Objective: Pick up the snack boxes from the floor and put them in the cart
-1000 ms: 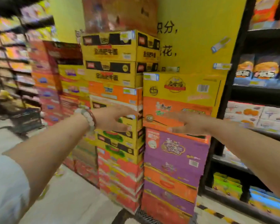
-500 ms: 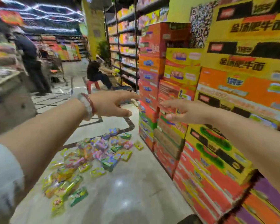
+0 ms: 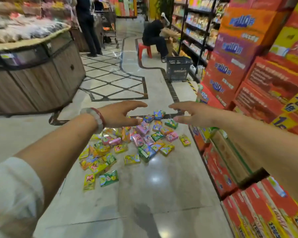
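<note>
On glossy tiled floor, approx. centre aisle: scattered pile of small colourful cardboard snack boxes, none picked up yet. Left hand & right hand reach out above them, fingers spread, holding nothing. No cart in view; whole job remains.

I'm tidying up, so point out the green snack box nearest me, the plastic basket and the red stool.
green snack box (image 3: 109,178), head view, its front face.
plastic basket (image 3: 178,71), head view, its side wall.
red stool (image 3: 143,48), head view, its seat and legs.
</note>
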Motion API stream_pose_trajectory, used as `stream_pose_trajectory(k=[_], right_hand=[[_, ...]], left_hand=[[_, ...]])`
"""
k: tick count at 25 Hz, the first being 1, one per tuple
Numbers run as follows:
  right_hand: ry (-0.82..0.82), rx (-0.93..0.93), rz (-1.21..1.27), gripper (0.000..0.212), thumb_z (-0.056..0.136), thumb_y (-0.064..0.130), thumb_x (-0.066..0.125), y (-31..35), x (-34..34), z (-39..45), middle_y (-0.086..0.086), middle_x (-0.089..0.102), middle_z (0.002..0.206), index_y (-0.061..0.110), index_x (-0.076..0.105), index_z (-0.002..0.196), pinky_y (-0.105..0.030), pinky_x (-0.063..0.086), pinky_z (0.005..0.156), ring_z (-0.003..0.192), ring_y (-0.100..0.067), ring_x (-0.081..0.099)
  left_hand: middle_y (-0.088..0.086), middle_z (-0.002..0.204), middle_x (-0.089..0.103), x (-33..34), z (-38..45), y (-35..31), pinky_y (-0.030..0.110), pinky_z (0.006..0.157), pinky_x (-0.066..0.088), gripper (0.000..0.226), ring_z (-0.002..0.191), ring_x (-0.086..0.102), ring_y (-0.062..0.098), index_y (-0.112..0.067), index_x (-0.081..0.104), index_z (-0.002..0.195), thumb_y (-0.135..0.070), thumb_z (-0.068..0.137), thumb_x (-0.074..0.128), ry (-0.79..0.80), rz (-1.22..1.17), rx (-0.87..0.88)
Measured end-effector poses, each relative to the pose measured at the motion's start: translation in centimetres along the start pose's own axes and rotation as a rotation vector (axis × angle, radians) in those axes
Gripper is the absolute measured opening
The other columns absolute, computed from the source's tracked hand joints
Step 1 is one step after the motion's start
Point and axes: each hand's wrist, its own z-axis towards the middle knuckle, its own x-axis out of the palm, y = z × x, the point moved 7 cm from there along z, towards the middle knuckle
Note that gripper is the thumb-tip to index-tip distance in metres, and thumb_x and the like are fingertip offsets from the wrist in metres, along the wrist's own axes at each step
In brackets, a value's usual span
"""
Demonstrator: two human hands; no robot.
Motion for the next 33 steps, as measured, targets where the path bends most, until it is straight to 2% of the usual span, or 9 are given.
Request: stream_pose_trajectory(k=[4,7,10,14,17,21,26,30,33], right_hand=[[0.101,-0.026,0.029,0.055,0.095,0.038,0.051,-1.8,3.1,11.9,0.004,0.035,0.151,0.026,0.034,0.145,-0.019,0.030,0.098,0.134,-0.015,0.038],[0.153,-0.010,0.065,0.055,0.095,0.038,0.051,-4.0,6.3,20.1,0.004,0.033,0.152,0.027,0.034,0.146,-0.017,0.030,0.094,0.132,-0.015,0.041],[0.166,0.042,0.147,0.051,0.095,0.036,0.052,-7.5,9.8,27.8,0.000,0.043,0.146,0.026,0.038,0.143,-0.020,0.035,0.089,0.117,-0.017,0.051],[0.203,0.119,0.230,0.048,0.095,0.033,0.054,-13.8,16.2,37.5,-0.004,0.047,0.142,0.022,0.043,0.140,-0.026,0.038,0.096,0.117,-0.020,0.052],[0.225,0.171,0.207,0.045,0.095,0.031,0.053,-19.8,25.7,45.2,-0.006,0.048,0.140,0.019,0.045,0.138,-0.027,0.035,0.098,0.123,-0.022,0.049],[0.277,0.215,0.161,0.049,0.095,0.029,0.053,-27.6,44.8,54.3,-0.009,0.049,0.139,0.013,0.041,0.140,-0.023,0.031,0.091,0.123,-0.025,0.049],[0.313,0.330,0.007,0.078,0.084,0.051,0.059,-35.5,65.8,61.2,-0.015,0.041,0.142,0.011,0.029,0.144,-0.036,0.038,0.101,0.130,-0.031,0.039],[0.268,0.351,-0.082,0.092,0.083,0.051,0.061,-38.1,71.9,63.0,-0.014,0.036,0.141,0.015,0.009,0.150,-0.041,0.041,0.098,0.129,-0.032,0.039],[0.231,0.391,0.001,0.084,0.083,0.045,0.061,-38.7,72.7,62.9,-0.012,0.042,0.134,0.020,0.014,0.147,-0.041,0.045,0.092,0.121,-0.033,0.046]], left_hand=[[0.001,0.148,0.035,1.6,5.9,9.2,0.017,0.103,0.024,0.064,0.134,0.035,0.016,-0.026,0.031,0.144,-0.035,0.088,0.060,0.032,-0.075,-0.093],[0.000,0.151,0.031,2.9,11.0,16.1,0.017,0.103,0.024,0.061,0.135,0.033,0.016,-0.026,0.030,0.144,-0.030,0.090,0.058,0.068,-0.093,-0.155],[0.000,0.152,0.029,4.5,16.8,22.3,0.014,0.102,0.021,0.062,0.138,0.028,0.014,-0.024,0.030,0.144,-0.035,0.090,0.057,0.085,-0.121,-0.189],[0.000,0.151,0.029,9.7,24.8,30.0,0.012,0.095,0.024,0.057,0.136,0.030,0.015,-0.025,0.031,0.144,-0.026,0.092,0.056,0.091,-0.196,-0.252],[0.004,0.149,0.033,19.2,30.8,38.3,0.018,0.103,0.023,0.063,0.137,0.031,0.018,-0.022,0.033,0.143,-0.041,0.087,0.053,0.092,-0.223,-0.291],[0.004,0.152,0.028,38.4,36.6,52.3,0.018,0.106,0.016,0.060,0.140,0.026,0.017,-0.018,0.029,0.145,-0.027,0.092,0.056,0.139,-0.147,-0.385],[0.002,0.153,0.027,60.3,39.6,66.0,0.033,0.112,0.026,0.070,0.140,0.026,0.022,-0.023,0.026,0.146,-0.036,0.086,0.061,0.233,-0.080,-0.567],[-0.003,0.158,0.010,68.6,42.7,68.8,0.046,0.114,0.011,0.090,0.145,0.009,0.020,-0.029,0.007,0.149,-0.050,0.080,0.062,0.365,0.063,-0.543],[0.001,0.151,0.031,70.1,43.1,68.6,0.045,0.107,0.022,0.099,0.136,0.031,0.025,-0.026,0.006,0.149,-0.058,0.075,0.063,0.431,0.144,-0.535]])
